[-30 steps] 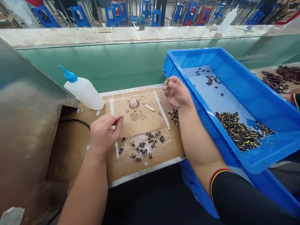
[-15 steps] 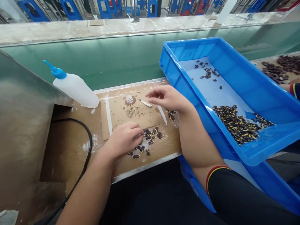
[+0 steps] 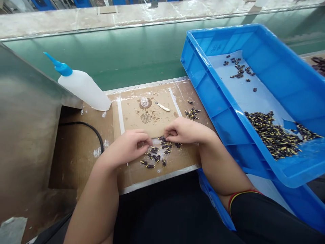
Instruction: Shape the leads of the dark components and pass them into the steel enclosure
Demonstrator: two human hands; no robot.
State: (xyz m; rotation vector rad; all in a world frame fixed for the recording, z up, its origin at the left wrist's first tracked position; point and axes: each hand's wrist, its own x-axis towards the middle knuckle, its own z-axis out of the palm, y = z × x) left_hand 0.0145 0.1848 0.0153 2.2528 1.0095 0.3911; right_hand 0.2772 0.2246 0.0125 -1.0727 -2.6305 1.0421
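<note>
Small black parts with yellow ends lie scattered on the brown work surface close to me. My left hand is at their left edge, thumb and fingers pinched together; whatever is between the tips is too small to make out. At the upper right of the same parts is my right hand. Its fingers are curled and closed down among the parts, and the tips hide what they touch. Beyond both hands, a cardboard sheet carries a small clear plastic cup and a small white-handled knife.
To the right stands a big blue crate holding a heap of similar parts. A smaller cluster of parts lies beside it. A white squeeze bottle leans at left, near a black cable and metal panel.
My right hand has come down and nearer, from beside the knife to the scattered parts. My left hand stays at the parts' left edge. The view has tilted downward.
</note>
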